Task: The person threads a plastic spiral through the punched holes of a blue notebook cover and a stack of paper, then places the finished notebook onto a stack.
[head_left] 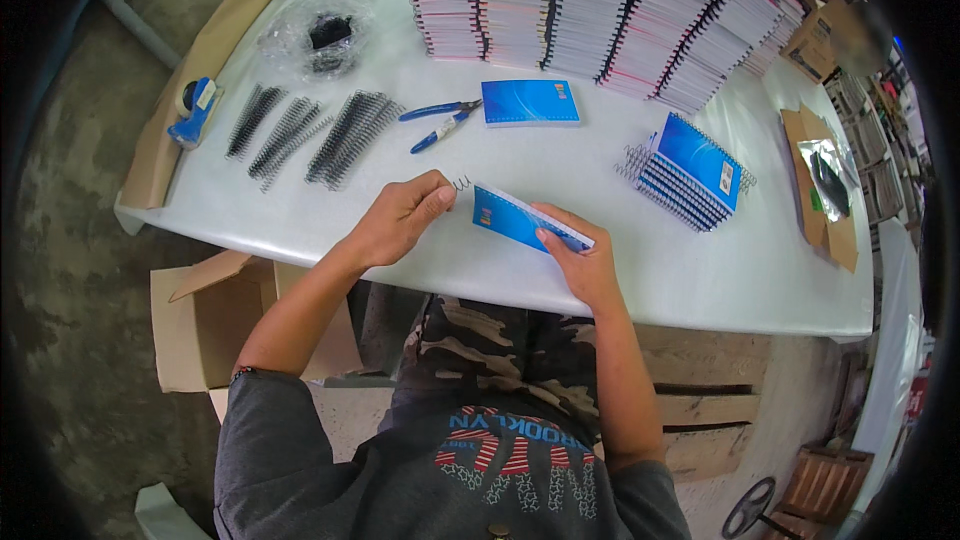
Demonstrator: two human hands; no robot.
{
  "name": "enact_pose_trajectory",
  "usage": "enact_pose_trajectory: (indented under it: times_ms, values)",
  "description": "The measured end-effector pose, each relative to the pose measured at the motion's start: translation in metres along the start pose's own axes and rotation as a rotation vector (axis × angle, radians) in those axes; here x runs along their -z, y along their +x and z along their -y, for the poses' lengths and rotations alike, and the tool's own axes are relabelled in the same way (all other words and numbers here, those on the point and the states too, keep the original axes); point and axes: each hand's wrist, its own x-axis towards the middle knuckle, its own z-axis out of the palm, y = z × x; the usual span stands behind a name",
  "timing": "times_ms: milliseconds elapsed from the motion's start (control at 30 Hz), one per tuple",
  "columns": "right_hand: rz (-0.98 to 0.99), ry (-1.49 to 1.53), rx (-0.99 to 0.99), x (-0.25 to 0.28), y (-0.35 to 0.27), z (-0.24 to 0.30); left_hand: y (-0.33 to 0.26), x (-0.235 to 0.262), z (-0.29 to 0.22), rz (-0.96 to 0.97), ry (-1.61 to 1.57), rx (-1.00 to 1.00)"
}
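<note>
Blue-covered notebook (515,219) (1) is pinched in the right hand (578,258), spiral coil (462,183) (1) in the left hand (402,220), 3 coil bundles (345,145) leftward, bare tabletop (690,285) along the near edge.

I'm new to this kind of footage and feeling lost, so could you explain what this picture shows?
There's no machine here, just a person's two bare hands. A wide fisheye camera on their head looks down, so straight edges bend. The left hand pinches a dark wire coil; the right hand holds a blue booklet. On the white table lie bundles of coils, blue-handled pliers, another blue booklet and a pile of blue booklets. Tall paper stacks stand at the far side.
</note>
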Motion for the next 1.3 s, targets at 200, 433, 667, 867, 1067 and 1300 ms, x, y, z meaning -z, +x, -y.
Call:
enact_pose_trajectory:
  times_ms: [200,433,667,867,1067,1300]
  values:
    - [-0.001,0.041,-0.035,0.0,0.001,-0.001,0.006,-0.004,0.007,-0.018,0.087,0.021]
    - [-0.001,0.059,-0.022,0.0,0.002,-0.002,0.009,-0.004,0.009,0.031,-0.114,0.048]
    - [0.006,0.053,-0.025,0.002,0.002,-0.005,0.022,0.006,0.003,0.217,-0.38,0.356]
    - [0.029,0.021,0.08,0.001,0.003,-0.006,0.038,0.021,0.01,0.366,-0.772,0.65]
    - [0.025,0.039,-0.006,0.002,0.002,-0.007,0.041,0.028,-0.006,0.176,0.099,-0.093]
    - [0.011,0.042,0.006,0.001,-0.001,-0.008,0.035,0.017,-0.045,0.18,0.651,-0.252]
